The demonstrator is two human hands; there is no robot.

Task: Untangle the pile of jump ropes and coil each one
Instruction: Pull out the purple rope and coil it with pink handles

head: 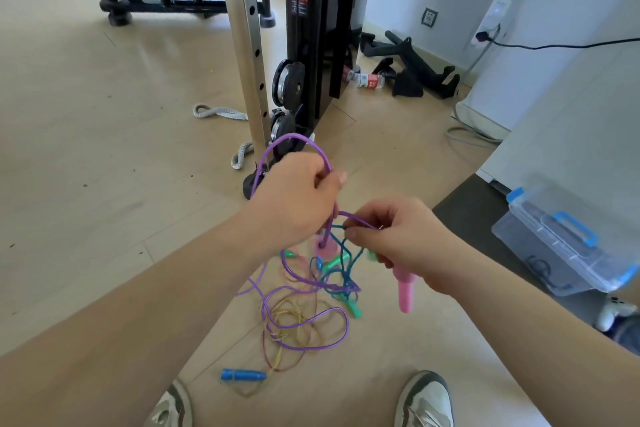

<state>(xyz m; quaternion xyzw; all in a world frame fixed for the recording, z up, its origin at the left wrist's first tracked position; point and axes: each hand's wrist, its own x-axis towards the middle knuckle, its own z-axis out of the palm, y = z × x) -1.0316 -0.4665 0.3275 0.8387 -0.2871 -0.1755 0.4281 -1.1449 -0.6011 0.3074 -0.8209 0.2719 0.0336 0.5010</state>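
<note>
My left hand point(298, 198) grips the purple jump rope point(294, 142), which loops up over the hand and hangs down to the floor. A pink handle point(325, 248) dangles just below that hand. My right hand point(405, 243) holds a second pink handle point(405, 291) and pinches the purple rope near a teal rope point(343, 260). The teal rope with green handles point(353, 308) hangs tangled with the purple one. A thin gold rope point(284, 340) lies in loose loops on the floor, with a blue handle point(242, 375) near my shoes.
A cable machine with a steel upright point(247, 45) stands straight ahead. Grey straps point(218, 112) lie by its base. A clear storage bin with blue latches point(561, 246) sits on a dark mat at right. A plastic bottle point(367, 80) and black bar attachments lie by the wall.
</note>
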